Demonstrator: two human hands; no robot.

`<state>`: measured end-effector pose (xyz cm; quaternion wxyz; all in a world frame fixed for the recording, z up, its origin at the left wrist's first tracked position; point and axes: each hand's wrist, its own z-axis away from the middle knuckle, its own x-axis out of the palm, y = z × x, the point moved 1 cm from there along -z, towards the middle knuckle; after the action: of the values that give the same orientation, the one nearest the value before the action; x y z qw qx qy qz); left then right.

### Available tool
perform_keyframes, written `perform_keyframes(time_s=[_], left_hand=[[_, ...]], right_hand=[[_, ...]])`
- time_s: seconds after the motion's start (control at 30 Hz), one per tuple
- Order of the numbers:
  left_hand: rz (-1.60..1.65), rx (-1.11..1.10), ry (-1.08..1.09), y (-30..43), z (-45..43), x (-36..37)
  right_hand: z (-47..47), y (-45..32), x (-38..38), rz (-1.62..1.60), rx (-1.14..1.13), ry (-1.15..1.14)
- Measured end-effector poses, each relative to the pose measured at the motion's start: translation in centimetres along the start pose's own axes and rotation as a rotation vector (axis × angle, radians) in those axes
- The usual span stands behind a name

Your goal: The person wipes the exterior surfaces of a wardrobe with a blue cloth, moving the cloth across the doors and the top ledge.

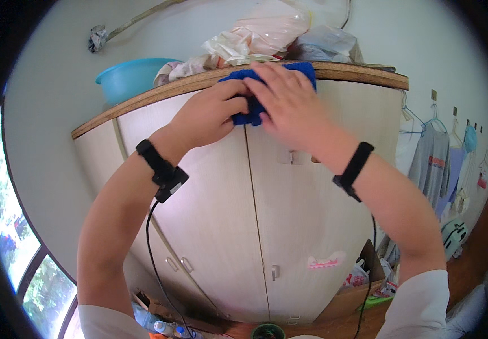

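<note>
A blue cloth (pixel 305 73) lies against the wooden top edge (pixel 354 75) of a pale wardrobe (pixel 197 178), and part of it hangs over the upper doors. My left hand (pixel 212 108) grips the cloth's left side with curled fingers. Over the cloth's upper middle spreads my right hand (pixel 288 104), its fingers laid flat on the fabric and the edge. The two hands touch or nearly touch at the fingertips. Each wrist wears a black strap with a cable. The cloth's middle is hidden behind my fingers.
On the wardrobe top stand a light-blue basin (pixel 131 78) and plastic bags (pixel 269 31). Clothes on hangers (pixel 430 154) line the right wall. A cardboard box (pixel 345 303) and bottles (pixel 165 327) sit on the floor, near a green-rimmed bin (pixel 268 326). A window (pixel 45 288) is at left.
</note>
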<state>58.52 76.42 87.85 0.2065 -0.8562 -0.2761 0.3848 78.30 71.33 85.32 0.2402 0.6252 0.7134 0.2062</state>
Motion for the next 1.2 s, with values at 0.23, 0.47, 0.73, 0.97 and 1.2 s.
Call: perform_keyframes(time_s=[0.23,0.47,0.73,0.97,1.2], left_hand=[[-0.012,-0.073,0.218,-1.3,2.4,-0.5],[-0.242,-0.353,0.407,-6.0,6.0,-0.2],[-0.277,-0.441,0.466,-6.3,7.7,3.0],[-0.382,-0.442,0.449,-6.5,8.0,3.5],[-0.398,-0.433,0.462,-6.6,7.9,3.9]], right_hand=[[2.4,-1.0,1.6,-0.027,0.069,-0.045],[8.9,3.7,-2.5,0.015,0.08,-0.174],[18.7,11.0,-8.6,0.225,0.226,-0.23],[23.9,7.7,-7.3,0.211,0.399,-0.198],[33.7,0.9,-6.0,0.154,0.544,-0.266]])
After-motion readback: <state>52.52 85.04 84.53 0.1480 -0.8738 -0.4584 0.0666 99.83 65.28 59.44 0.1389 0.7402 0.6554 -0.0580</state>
